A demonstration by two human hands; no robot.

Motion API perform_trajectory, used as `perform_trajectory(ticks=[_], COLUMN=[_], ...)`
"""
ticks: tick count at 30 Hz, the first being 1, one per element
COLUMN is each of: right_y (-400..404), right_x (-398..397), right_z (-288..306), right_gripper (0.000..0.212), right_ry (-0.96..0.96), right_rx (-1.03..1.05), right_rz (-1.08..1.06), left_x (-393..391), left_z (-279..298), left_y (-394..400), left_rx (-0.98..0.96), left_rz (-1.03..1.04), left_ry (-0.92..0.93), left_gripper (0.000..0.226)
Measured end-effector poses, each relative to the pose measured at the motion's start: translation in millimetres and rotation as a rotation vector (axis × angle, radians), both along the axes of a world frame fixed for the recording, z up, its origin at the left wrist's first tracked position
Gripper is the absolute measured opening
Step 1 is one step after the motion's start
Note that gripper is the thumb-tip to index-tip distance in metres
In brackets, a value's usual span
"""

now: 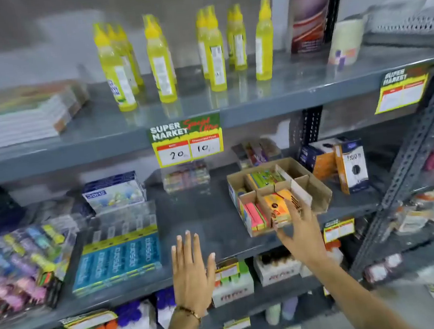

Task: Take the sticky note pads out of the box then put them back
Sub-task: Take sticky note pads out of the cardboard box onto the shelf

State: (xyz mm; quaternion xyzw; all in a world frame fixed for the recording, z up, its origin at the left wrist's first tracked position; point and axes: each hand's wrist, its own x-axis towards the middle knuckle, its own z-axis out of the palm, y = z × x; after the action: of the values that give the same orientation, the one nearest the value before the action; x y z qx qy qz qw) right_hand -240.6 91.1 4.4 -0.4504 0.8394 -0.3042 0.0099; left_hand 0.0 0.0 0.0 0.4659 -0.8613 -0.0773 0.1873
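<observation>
Nearest the camera, two bare forearms reach up from the bottom edge toward a grey metal shelf (218, 234). The left hand (192, 271) is flat and open, fingers spread and pointing to twelve o'clock, holding nothing and hovering in front of a bare stretch of the shelf. The right hand (299, 232) is also open, its grip apart, fingers fanned toward eleven o'clock and overlapping the front edge of a cardboard box (314, 186). Whether those fingers touch anything yet cannot be told, because the frame is blurred by motion.

The box sits on the middle shelf, at about one o'clock from the left hand, with cardboard dividers splitting it into compartments. Sticky note pads stand inside: an orange and yellow pad (276, 205) in the front middle compartment, just under the right fingertips, pink pads (253, 215) in the front left compartment, and green pads (263, 179) farther back. The right rear compartments look empty.

The right hand is plainly nearer the box, and the orange pad lies just at eleven o'clock from its palm, long side running front to back. A short reach and a pinch from above looks like the likely next move.
</observation>
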Motion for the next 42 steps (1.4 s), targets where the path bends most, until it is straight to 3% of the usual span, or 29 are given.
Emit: perform_trajectory(ticks=[5,10,18,28,33,42], right_y=[-15.0,-25.9,-28.5,-40.7,-42.8,-47.8], right_x=[-23.1,-32.3,-32.9,-48.6,-55.3,-50.0], right_z=[-14.4,-24.1,-35.1,-42.9,-44.5,-48.1], right_gripper=[0.085,0.084,0.065,0.093,0.090,0.095], right_ry=[-0.045,0.055,0.261,-0.129,-0.154,-0.099], right_rx=[0.085,0.113,0.119,0.125,0.122,0.088], right_rz=[-0.005,-0.043,-0.038,0.044,0.053,0.046], left_x=[0.0,4.4,0.3,5.0,6.6,7.6], left_z=[-30.4,-50.2,-49.4,-58.7,-68.2,-66.5], left_y=[-11.3,-23.7,-25.1,-34.2,-38.3,-39.8], left_rx=[0.073,0.098,0.150,0.185,0.150,0.105], left_rz=[0.072,0.075,0.107,0.058,0.045,0.033], left_ry=[-0.052,-0.098,-0.135,-0.189,-0.235,-0.267], left_gripper=[0.085,0.098,0.085,0.082,0.060,0.059])
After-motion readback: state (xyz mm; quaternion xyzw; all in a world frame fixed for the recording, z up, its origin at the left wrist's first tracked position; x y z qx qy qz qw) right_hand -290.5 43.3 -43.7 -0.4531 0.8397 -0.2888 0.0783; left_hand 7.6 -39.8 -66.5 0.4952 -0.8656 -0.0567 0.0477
